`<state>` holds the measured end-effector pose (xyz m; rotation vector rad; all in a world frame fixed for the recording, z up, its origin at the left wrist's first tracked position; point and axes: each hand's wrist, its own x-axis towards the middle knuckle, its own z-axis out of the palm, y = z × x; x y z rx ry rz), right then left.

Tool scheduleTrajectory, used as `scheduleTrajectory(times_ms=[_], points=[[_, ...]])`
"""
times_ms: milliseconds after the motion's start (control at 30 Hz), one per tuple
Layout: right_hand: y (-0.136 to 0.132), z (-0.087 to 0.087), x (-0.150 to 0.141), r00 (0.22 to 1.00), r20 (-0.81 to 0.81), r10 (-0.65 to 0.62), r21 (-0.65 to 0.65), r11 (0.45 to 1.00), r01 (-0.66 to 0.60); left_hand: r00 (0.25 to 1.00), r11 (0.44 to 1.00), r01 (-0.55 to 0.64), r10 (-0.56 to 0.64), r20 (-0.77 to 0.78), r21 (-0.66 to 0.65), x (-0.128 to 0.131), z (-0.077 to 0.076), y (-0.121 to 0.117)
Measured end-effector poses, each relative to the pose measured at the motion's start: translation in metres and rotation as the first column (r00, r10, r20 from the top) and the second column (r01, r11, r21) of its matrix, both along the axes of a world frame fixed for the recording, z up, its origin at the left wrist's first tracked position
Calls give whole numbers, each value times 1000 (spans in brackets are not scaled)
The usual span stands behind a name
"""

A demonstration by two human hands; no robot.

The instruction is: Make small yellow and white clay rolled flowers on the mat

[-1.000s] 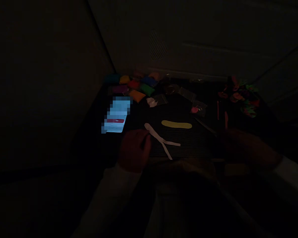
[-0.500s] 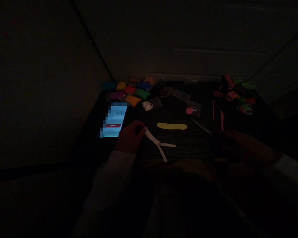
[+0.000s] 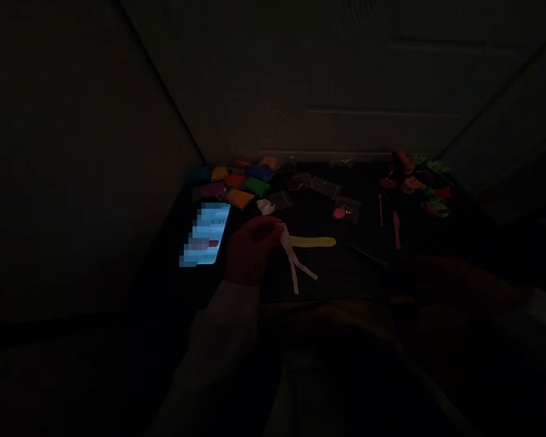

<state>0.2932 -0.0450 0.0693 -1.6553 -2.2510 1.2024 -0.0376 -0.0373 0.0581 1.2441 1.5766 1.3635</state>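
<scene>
In the dim head view, my left hand pinches the top of a thin white strip, which hangs down and splits into two legs. Whether the strip is clay or paper I cannot tell. Behind it lies a flat yellow strip with rounded ends, its left part covered by my fingers and the white piece. My right hand, very dark, is closed around what looks like a pair of scissors; only the slim metal blade shows, pointing left, and the handles are lost in shadow.
A lit phone lies at the left. Several coloured clay packets crowd the back left. A bag with a pink lump sits mid-back. A pink knife-shaped tool and a thin pink stick lie right, before a colourful pile.
My left hand has taken hold of the white strip's top, lifted it off the table and moved right, partly over the yellow strip. The blade stays in my right hand. The view has shifted.
</scene>
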Motion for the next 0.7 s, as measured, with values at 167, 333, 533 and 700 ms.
scheduleTrajectory(times_ms=[167,333,533,700], points=[[-36,-3,-18,944,-258,-207,-320,940,118,999,999,18,-20,40,43,11,-2,3],[-72,-30,-48,900,-417,-128,-203,978,45,1000,995,-4,6,-14,104,14,19,-6],[-67,-43,-73,829,-559,-29,-169,982,-79,998,974,-21,35,-57,225,22,67,-11],[-49,-26,-85,775,-631,37,-75,991,-109,1000,907,13,-1,-29,422,28,107,-1]])
